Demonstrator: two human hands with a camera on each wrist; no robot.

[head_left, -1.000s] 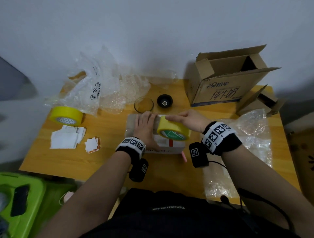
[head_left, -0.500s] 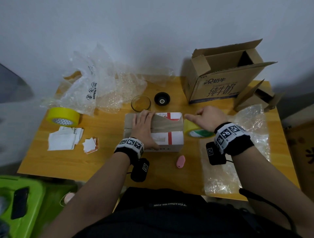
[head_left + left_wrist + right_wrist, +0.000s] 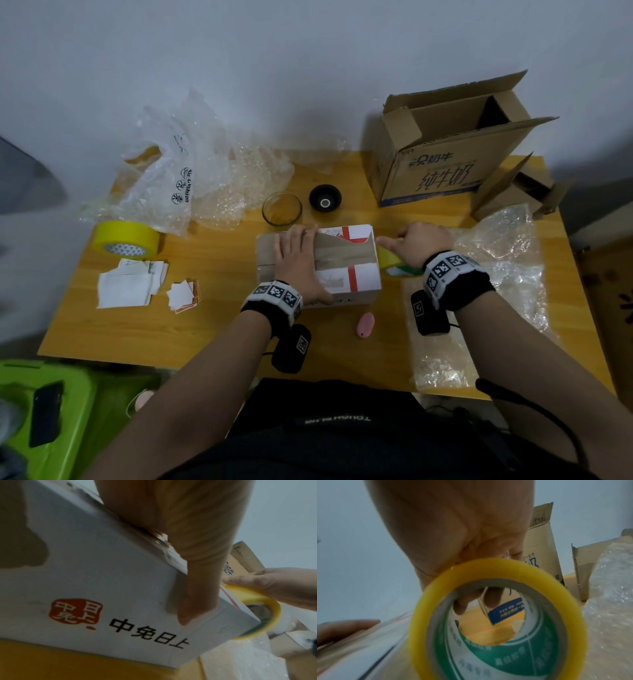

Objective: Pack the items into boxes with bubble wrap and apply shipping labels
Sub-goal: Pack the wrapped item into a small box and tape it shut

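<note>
A small white box with red stripes and black print lies at the table's middle. My left hand lies flat on its top, thumb down the near side. My right hand grips a yellow tape roll held against the box's right end; in the right wrist view the tape roll fills the frame, fingers through its core. A strip of tape runs over the box top from under my left hand. A glass dish and a black round item stand behind the box.
Bubble wrap is heaped at the back left, and another sheet lies under my right wrist. A second yellow roll, paper labels, a pink cutter and open cardboard boxes are on the table. A green bin stands below left.
My right hand drew the tape roll rightwards across the box top and down past its right end, laying a strip. My left hand stayed pressed on the box.
</note>
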